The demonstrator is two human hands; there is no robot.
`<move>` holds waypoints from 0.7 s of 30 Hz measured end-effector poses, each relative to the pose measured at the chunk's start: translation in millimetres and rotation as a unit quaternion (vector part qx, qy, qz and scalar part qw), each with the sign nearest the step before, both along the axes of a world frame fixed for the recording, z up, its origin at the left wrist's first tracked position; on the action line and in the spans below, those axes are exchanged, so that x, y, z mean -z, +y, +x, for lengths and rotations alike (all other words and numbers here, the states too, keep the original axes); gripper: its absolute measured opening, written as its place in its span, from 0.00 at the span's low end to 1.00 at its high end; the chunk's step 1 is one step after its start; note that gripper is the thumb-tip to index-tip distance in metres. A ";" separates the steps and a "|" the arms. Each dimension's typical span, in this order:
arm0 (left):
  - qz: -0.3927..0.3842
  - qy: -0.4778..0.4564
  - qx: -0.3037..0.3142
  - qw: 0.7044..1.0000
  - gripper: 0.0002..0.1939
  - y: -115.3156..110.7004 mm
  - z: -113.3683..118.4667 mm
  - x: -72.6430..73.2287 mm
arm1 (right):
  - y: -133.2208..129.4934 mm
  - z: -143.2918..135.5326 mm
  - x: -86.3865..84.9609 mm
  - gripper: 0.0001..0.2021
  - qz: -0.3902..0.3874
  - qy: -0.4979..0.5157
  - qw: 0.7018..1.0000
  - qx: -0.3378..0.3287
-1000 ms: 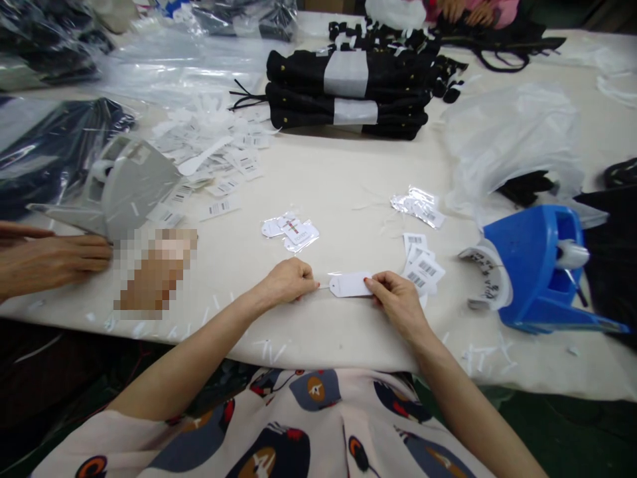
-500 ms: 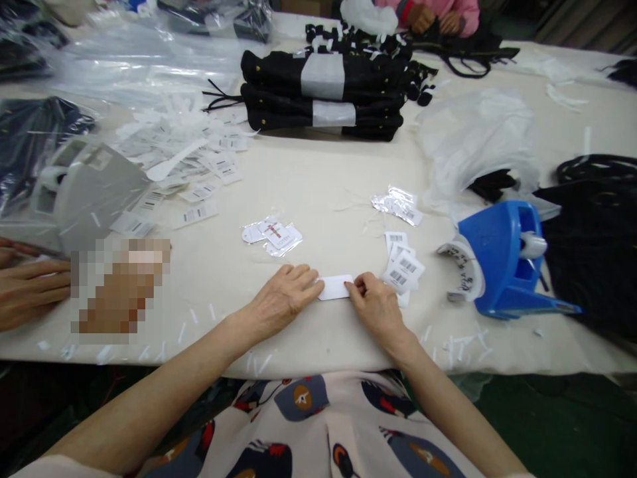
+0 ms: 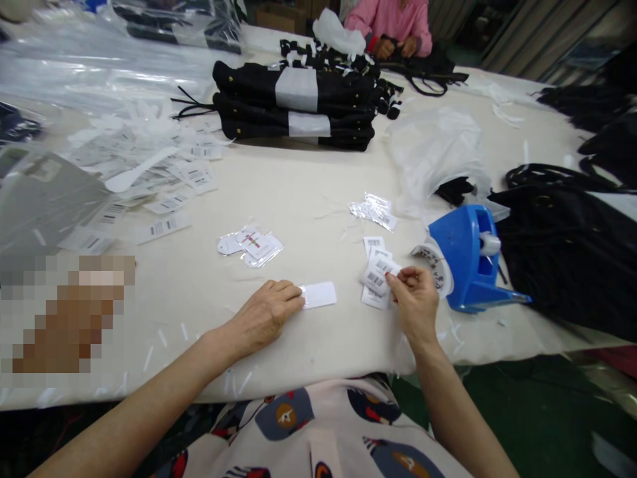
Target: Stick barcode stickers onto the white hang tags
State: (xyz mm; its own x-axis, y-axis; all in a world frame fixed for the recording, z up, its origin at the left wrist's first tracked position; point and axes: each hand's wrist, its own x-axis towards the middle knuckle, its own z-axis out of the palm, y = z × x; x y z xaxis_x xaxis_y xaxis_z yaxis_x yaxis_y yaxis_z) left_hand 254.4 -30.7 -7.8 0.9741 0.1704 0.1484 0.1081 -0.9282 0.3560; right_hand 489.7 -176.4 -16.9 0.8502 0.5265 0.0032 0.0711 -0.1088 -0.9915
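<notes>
My left hand (image 3: 269,312) rests on the table with its fingers closed over the left end of a blank white tag (image 3: 321,295). To the right, my right hand (image 3: 415,299) pinches the edge of a barcode label (image 3: 375,277) between thumb and finger. That label is tilted over a small pile of other barcode labels (image 3: 375,299), partly covering them. Beyond my left hand lie a few hang tags in clear sleeves (image 3: 255,244), one with a red cross-like print. Further back on the right is another group of clear-sleeved tags (image 3: 374,211).
A blue tape dispenser (image 3: 468,255) stands right of my right hand, beside black garments (image 3: 567,245). Bundled black garments (image 3: 293,106) lie at the back. Many barcode strips (image 3: 164,166) are heaped left, near a grey dispenser (image 3: 44,199). A person in pink (image 3: 393,30) works across the table.
My right hand has left the white tag and moved right to pinch a barcode label. My left hand stays on the tag. The view has shifted somewhat.
</notes>
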 end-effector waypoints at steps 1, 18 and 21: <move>-0.023 -0.029 -0.015 0.999 0.15 -2.7 2.7 -5.3 | 2.2 -5.8 -4.6 0.17 0.022 0.004 1.000 -0.007; -0.725 -0.114 -0.159 0.660 0.07 -41.4 59.1 -34.6 | 3.7 -52.2 -46.2 0.19 -0.020 -0.324 0.914 -0.244; -0.716 -0.125 -0.148 0.671 0.06 -40.5 59.1 -35.8 | 2.5 -55.5 -43.2 0.17 -0.015 -0.273 0.919 -0.284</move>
